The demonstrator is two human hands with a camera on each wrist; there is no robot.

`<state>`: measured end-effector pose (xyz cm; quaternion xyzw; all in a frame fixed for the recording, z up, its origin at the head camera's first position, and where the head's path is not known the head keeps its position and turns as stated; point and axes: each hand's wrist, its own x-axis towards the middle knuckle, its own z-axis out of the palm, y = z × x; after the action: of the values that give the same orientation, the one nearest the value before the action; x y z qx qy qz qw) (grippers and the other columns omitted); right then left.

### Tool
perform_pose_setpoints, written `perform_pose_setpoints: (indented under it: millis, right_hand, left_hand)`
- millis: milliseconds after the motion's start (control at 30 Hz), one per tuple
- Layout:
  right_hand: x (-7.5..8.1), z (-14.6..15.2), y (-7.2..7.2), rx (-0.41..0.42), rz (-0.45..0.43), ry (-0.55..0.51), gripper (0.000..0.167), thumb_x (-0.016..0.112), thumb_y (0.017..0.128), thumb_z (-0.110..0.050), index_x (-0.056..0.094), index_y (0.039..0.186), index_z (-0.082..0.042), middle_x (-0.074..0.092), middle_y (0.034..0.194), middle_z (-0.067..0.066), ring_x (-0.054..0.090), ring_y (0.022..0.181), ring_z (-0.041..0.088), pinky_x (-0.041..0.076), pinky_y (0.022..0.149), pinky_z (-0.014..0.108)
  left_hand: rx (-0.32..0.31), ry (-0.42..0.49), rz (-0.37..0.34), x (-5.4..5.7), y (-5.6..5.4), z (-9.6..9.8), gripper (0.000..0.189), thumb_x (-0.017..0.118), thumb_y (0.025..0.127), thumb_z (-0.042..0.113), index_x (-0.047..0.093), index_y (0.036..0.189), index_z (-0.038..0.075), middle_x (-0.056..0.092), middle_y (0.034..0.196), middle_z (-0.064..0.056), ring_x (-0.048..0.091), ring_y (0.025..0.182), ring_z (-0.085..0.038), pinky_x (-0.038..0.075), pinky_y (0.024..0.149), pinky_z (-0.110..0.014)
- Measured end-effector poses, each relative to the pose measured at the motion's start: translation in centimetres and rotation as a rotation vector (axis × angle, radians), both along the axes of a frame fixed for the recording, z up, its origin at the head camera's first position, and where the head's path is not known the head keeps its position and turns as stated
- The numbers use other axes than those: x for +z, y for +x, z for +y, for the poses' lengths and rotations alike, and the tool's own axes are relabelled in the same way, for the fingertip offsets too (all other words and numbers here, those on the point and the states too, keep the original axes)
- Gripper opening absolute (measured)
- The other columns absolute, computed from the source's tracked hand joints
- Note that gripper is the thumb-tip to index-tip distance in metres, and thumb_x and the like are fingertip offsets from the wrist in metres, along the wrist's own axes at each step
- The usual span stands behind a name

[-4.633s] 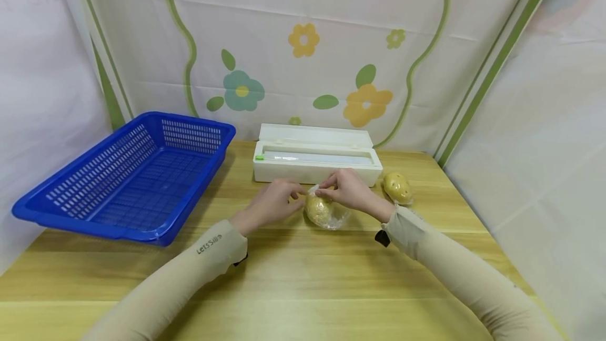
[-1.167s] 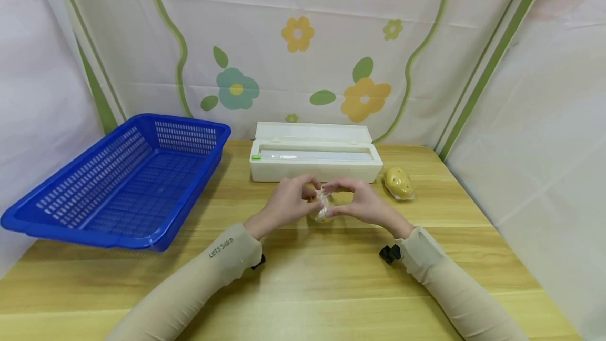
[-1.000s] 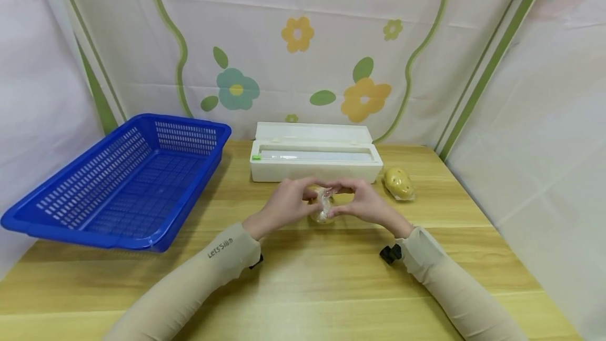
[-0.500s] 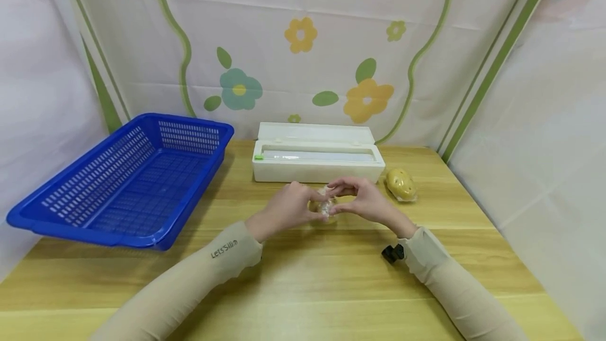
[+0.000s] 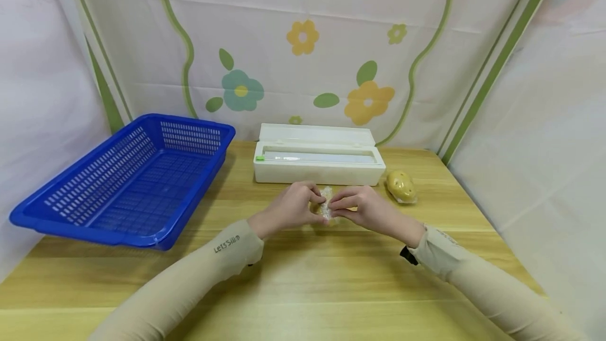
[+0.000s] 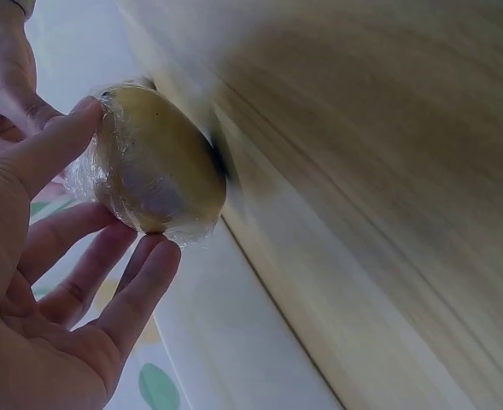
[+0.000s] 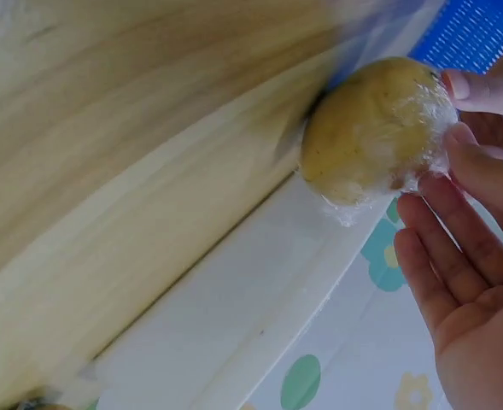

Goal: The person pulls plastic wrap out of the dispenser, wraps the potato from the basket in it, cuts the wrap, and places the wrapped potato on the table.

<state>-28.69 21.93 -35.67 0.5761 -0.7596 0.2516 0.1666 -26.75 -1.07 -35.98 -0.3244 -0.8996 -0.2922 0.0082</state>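
On the wooden table, a yellow potato (image 6: 170,158) sits in clear cling film (image 5: 326,193), bunched on top in crumpled folds. My left hand (image 5: 292,205) holds the potato from the left side, thumb and fingers spread round it. From the right, my right hand (image 5: 371,212) pinches the gathered film with thumb and forefinger; its other fingers (image 7: 443,248) reach beside the potato in the right wrist view. In the head view both hands cover much of the potato. A second potato (image 5: 401,186), also wrapped in film, lies off to the right.
Behind the hands stands a white cling film box (image 5: 319,173), its lid (image 5: 316,133) raised, with a green slider (image 5: 259,158) at the left. A blue plastic basket (image 5: 189,201) occupies the table's left side. A flowered cloth hangs behind.
The loose film once spread at the potato's right is now gathered on top. Over the last half second the right fingers have closed together on the film; the left hand stays at the potato.
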Motion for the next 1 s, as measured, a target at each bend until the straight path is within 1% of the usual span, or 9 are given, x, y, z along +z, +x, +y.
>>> perform_pose_setpoints:
  millis: [167, 300, 467, 600, 700, 733, 800, 900, 1000]
  right_hand:
    - [0.0, -0.2, -0.1, -0.013, -0.059, 0.005, 0.017, 0.081, 0.078, 0.003, 0.079, 0.094, -0.003, 0.072, 0.095, 0.006, 0.069, 0.083, 0.014, 0.054, 0.069, 0.02]
    - [0.1, -0.4, -0.4, -0.045, -0.131, 0.001, 0.011, 0.081, 0.079, -0.001, 0.079, 0.089, -0.005, 0.072, 0.092, 0.003, 0.069, 0.08, 0.012, 0.056, 0.066, 0.026]
    - [0.0, -0.4, -0.5, -0.07, -0.218, -0.02, 0.009, 0.082, 0.08, -0.005, 0.081, 0.088, -0.008, 0.072, 0.09, 0.0, 0.068, 0.079, 0.009, 0.057, 0.064, 0.035]
    - [0.0, -0.3, -0.6, -0.052, -0.202, -0.012, 0.01, 0.082, 0.08, -0.005, 0.081, 0.09, -0.009, 0.072, 0.091, 0.0, 0.068, 0.08, 0.009, 0.056, 0.067, 0.029]
    - [-0.2, -0.1, -0.6, -0.025, -0.159, 0.0, 0.013, 0.083, 0.079, -0.005, 0.08, 0.091, -0.008, 0.071, 0.093, 0.0, 0.067, 0.083, 0.009, 0.055, 0.07, 0.025]
    - [-0.2, 0.0, -0.5, -0.02, -0.147, 0.004, 0.014, 0.084, 0.078, -0.007, 0.08, 0.092, -0.008, 0.071, 0.094, 0.0, 0.067, 0.083, 0.009, 0.054, 0.071, 0.025]
    - [-0.2, 0.0, -0.3, -0.015, -0.141, 0.006, 0.016, 0.085, 0.078, -0.01, 0.08, 0.092, -0.007, 0.07, 0.094, 0.0, 0.066, 0.084, 0.009, 0.054, 0.072, 0.024]
    - [-0.3, -0.1, 0.0, -0.041, -0.17, 0.003, 0.014, 0.085, 0.078, -0.014, 0.08, 0.09, -0.008, 0.07, 0.093, -0.001, 0.066, 0.082, 0.009, 0.055, 0.068, 0.027]
    - [-0.3, -0.3, 0.3, -0.109, -0.26, -0.018, 0.007, 0.084, 0.08, -0.014, 0.08, 0.084, -0.009, 0.07, 0.09, -0.003, 0.066, 0.079, 0.008, 0.056, 0.065, 0.035]
  left_hand:
    - [-0.02, -0.018, -0.008, 0.1, -0.3, 0.0, 0.052, 0.087, 0.076, 0.035, 0.072, 0.115, 0.004, 0.063, 0.118, -0.004, 0.059, 0.103, -0.02, 0.05, 0.079, -0.03]
    - [-0.069, -0.043, 0.005, 0.2, -0.6, 0.0, 0.046, 0.083, 0.08, 0.037, 0.074, 0.113, 0.006, 0.062, 0.129, -0.008, 0.056, 0.12, -0.023, 0.05, 0.081, -0.03]
    - [-0.105, 0.001, -0.035, 0.5, -1.1, -0.1, 0.032, 0.076, 0.087, 0.031, 0.076, 0.107, 0.007, 0.066, 0.121, -0.009, 0.061, 0.114, -0.022, 0.049, 0.07, -0.02]
    - [-0.106, 0.035, -0.077, 0.6, -1.3, -0.2, 0.028, 0.076, 0.088, 0.028, 0.076, 0.105, 0.007, 0.067, 0.117, -0.008, 0.064, 0.109, -0.02, 0.045, 0.06, -0.017]
    - [-0.11, 0.052, -0.101, 0.6, -1.4, -0.3, 0.027, 0.076, 0.089, 0.027, 0.076, 0.106, 0.006, 0.067, 0.117, -0.008, 0.07, 0.079, -0.015, 0.037, 0.049, -0.018]
    - [-0.109, 0.056, -0.105, 0.6, -1.4, -0.3, 0.026, 0.075, 0.089, 0.027, 0.075, 0.106, 0.007, 0.067, 0.117, -0.008, 0.067, 0.064, -0.011, 0.034, 0.047, -0.018]
    - [-0.105, 0.065, -0.114, 0.5, -1.4, -0.2, 0.024, 0.074, 0.091, 0.026, 0.076, 0.106, 0.007, 0.067, 0.117, -0.009, 0.048, 0.041, -0.005, 0.027, 0.042, -0.019]
    - [-0.094, 0.062, -0.113, 0.4, -1.3, 0.1, 0.021, 0.072, 0.092, 0.026, 0.077, 0.103, 0.009, 0.067, 0.118, -0.008, 0.02, 0.035, -0.002, 0.021, 0.039, -0.019]
    - [-0.078, 0.066, -0.096, 0.3, -1.2, 0.4, 0.018, 0.071, 0.093, 0.024, 0.078, 0.099, 0.009, 0.067, 0.117, -0.007, 0.016, 0.038, 0.0, 0.022, 0.038, -0.018]
